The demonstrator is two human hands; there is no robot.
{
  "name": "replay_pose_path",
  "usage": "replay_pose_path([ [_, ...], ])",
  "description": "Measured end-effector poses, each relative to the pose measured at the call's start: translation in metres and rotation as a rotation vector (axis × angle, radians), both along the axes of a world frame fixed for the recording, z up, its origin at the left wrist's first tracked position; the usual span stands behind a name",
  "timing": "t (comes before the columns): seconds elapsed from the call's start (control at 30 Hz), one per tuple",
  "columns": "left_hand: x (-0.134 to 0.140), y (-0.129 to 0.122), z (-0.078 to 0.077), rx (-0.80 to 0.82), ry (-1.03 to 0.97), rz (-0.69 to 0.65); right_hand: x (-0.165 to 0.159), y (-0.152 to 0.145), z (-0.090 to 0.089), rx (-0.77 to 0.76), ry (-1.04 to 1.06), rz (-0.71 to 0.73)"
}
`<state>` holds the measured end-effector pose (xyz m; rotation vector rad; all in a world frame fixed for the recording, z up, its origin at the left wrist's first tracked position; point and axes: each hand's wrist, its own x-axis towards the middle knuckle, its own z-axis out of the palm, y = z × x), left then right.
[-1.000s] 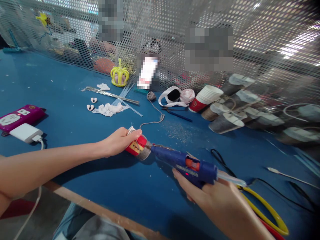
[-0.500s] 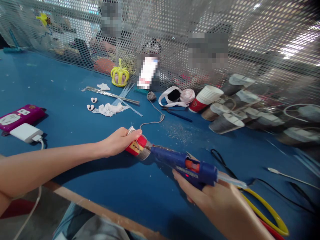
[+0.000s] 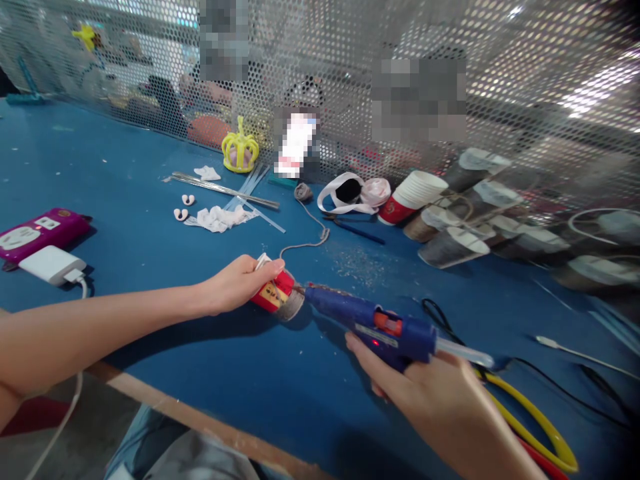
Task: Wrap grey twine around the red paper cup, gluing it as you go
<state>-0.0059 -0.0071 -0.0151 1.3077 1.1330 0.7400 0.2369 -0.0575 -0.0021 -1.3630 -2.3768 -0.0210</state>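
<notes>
"While holding the red cup [image 3: 285,284] in the left hand [image 3: 243,283] over the blue table [image 3: 225,393], near what?"

"Glue gun [image 3: 370,320], gripped in the right hand [image 3: 425,390], nozzle [image 3: 299,290] at the cup's grey base [image 3: 291,308]."

"Around?"

"Grey string [image 3: 325,234], trailing from cup to ball [image 3: 303,193]; paper cups [image 3: 414,193] farther right; yellow handle [image 3: 550,420] by the right wrist."

"Hard to see?"

"Cup's rim [image 3: 263,260], partly behind the left hand; phone screen [image 3: 296,145], blurred; nozzle contact, cannot tell."

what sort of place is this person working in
Probably a craft workshop, judging by what is at the blue table: a glue gun in the right hand, a ball of grey cord with its strand running toward a red cup, and several grey-covered cups.
</notes>
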Motion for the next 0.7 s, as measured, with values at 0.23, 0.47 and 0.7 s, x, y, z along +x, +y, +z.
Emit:
replay_pose_path([
  [0.23, 0.0, -0.001, 0.0, -0.008, -0.012, -0.009, 0.008, -0.005, 0.01, 0.064, -0.138, 0.11],
  [0.47, -0.001, 0.0, -0.001, -0.016, 0.007, 0.004, 0.007, -0.003, 0.016, 0.039, -0.204, 0.145],
  [0.7, 0.0, 0.0, -0.002, -0.03, -0.004, 0.005, 0.005, -0.014, 0.018, -0.027, -0.129, 0.097],
])
